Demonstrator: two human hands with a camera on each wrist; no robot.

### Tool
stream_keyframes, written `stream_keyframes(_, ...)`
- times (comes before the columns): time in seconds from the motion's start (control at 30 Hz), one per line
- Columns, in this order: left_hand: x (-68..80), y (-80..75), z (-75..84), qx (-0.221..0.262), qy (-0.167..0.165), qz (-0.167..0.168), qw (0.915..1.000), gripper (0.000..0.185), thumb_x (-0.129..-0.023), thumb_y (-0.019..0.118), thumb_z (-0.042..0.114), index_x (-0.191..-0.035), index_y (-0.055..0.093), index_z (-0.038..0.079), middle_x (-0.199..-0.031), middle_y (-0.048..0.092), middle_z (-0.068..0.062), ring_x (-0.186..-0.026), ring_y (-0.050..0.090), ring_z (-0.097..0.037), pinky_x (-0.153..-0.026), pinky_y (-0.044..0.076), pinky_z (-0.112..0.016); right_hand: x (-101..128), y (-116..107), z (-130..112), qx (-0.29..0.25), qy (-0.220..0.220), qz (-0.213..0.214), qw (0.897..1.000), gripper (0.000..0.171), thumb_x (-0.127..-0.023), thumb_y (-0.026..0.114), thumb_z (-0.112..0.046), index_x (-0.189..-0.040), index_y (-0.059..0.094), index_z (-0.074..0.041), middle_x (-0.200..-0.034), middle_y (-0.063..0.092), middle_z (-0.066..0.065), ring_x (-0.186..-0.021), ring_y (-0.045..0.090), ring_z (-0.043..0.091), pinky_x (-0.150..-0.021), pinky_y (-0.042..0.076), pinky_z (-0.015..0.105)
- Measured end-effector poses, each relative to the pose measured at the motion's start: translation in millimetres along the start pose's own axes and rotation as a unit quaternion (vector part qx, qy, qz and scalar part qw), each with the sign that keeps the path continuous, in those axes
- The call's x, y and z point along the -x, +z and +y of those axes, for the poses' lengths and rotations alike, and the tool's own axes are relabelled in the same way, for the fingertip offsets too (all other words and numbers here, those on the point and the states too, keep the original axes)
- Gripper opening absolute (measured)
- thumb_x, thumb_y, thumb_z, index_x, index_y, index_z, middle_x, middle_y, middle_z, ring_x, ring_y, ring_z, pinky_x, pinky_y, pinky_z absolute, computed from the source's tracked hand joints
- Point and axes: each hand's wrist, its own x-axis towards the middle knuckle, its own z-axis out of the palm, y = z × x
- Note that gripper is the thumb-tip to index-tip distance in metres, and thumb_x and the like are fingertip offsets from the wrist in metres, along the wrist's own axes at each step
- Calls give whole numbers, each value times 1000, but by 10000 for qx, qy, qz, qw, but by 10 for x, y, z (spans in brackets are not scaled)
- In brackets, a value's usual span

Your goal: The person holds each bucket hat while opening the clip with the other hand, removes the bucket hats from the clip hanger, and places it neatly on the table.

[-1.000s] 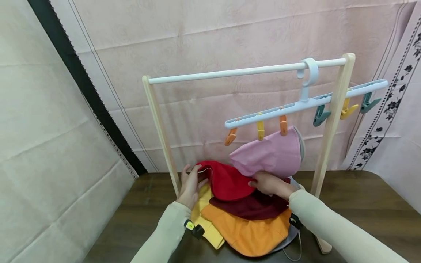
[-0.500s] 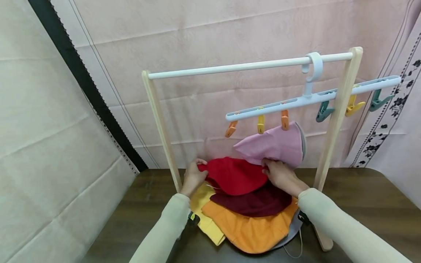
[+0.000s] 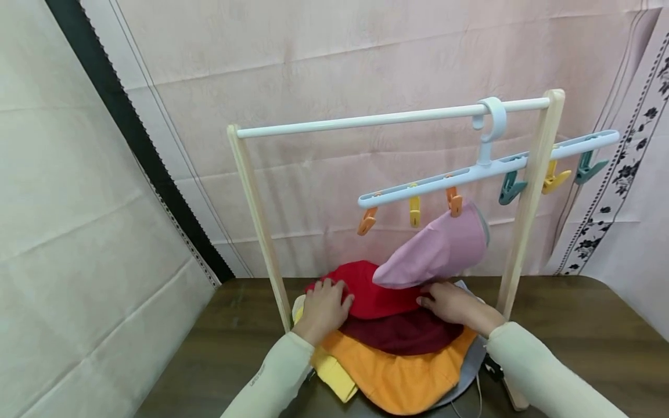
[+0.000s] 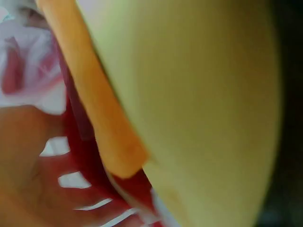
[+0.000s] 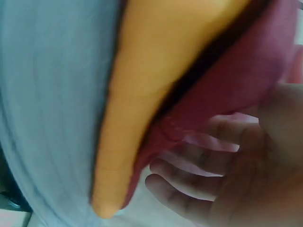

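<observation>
A stack of cloth hats lies on the table, with a red hat (image 3: 368,290) uppermost. Beneath it show a maroon hat (image 3: 402,332), an orange hat (image 3: 402,374) and a grey hat brim (image 3: 473,360). Folded yellow cloth (image 3: 337,377) sticks out at the left. My left hand (image 3: 324,310) rests on the red hat's left side; its fingers look spread in the left wrist view. At the red hat's right edge is my right hand (image 3: 452,302), its fingers loosely extended beside the maroon hat (image 5: 227,94) in the right wrist view.
A pink hat (image 3: 436,249) dangles just above the stack from an orange clip (image 3: 454,203). The pale blue hanger (image 3: 470,173) carries several other clips and hooks over the white rod (image 3: 366,121). Wooden posts (image 3: 256,226) stand either side; a pink cloth backdrop (image 3: 313,69) is behind.
My left hand let go of the red hat's left edge and came down flat over it. My right hand moved slightly down. The red hat settled onto the stack; the pink hat swung and tilted.
</observation>
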Motion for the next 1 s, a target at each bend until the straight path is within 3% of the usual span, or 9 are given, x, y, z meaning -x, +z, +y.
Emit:
stream_keyframes(0.13,95,29,22,-70,94,-882,9960,40,-105,65,34,-132,63,4,-119,64,-19,-114,62,-38,-91,57,-55,127,-85,-84,-298,325,533,9976,17,-105,66,-21,-108,76,-8,-101,74,4,-93,69,26,-82,56,52)
stream_keyframes(0.23,115,57,13,-127,175,-1120,9935,43,-107,62,33,-138,60,4,-126,63,-19,-119,61,-37,-96,56,-54,240,-209,-178,-277,477,1294,9901,16,-104,67,-19,-108,78,-9,-99,75,3,-86,69,22,-73,57,50)
stream_keyframes(0.37,103,39,23,-41,276,-930,9953,42,-104,67,31,-135,62,3,-126,65,-18,-116,63,-37,-96,56,-53,369,-404,-279,90,425,2441,9688,11,-103,69,-18,-97,75,-10,-84,69,2,-71,64,22,-61,52,49)
stream_keyframes(0.53,4,-80,98,1003,559,-280,9930,50,-101,73,26,-141,59,1,-136,63,-18,-125,61,-36,-105,52,-52,419,-592,-342,342,-130,4024,9147,13,-95,76,-9,-88,66,-6,-91,62,13,-82,56,34,-69,43,47)
stream_keyframes(0.6,-39,-151,162,1618,712,-167,9841,54,-100,73,22,-147,54,1,-143,60,-18,-132,58,-35,-111,48,-50,415,-655,-352,306,-387,4440,8947,18,-93,78,-5,-92,61,-1,-101,57,21,-91,51,40,-75,40,47)
stream_keyframes(0.7,-108,-264,284,2566,980,-157,9614,58,-98,70,11,-151,49,1,-148,57,-16,-136,55,-33,-115,45,-50,391,-740,-355,145,-600,4715,8797,29,-92,77,-2,-108,56,9,-120,51,31,-111,49,47,-90,43,53)
stream_keyframes(0.87,-223,-418,531,3970,1063,-191,9114,58,-93,69,5,-149,53,8,-144,63,-11,-131,60,-28,-110,48,-49,331,-821,-332,-164,-558,4781,8764,52,-95,73,1,-139,48,14,-141,52,32,-132,52,48,-108,42,63)
stream_keyframes(0.93,-270,-440,617,4250,1078,-113,8987,54,-95,72,11,-147,57,12,-141,66,-7,-129,62,-24,-109,50,-48,317,-827,-319,-285,-454,4815,8748,53,-96,72,1,-143,49,11,-139,56,30,-128,56,48,-105,44,64)
stream_keyframes(1.0,-309,-461,691,4390,1058,-29,8922,51,-97,76,21,-145,60,15,-139,67,-3,-126,63,-21,-109,51,-45,313,-828,-314,-414,-390,4864,8719,49,-96,71,2,-141,52,10,-134,60,30,-122,58,48,-100,46,63)
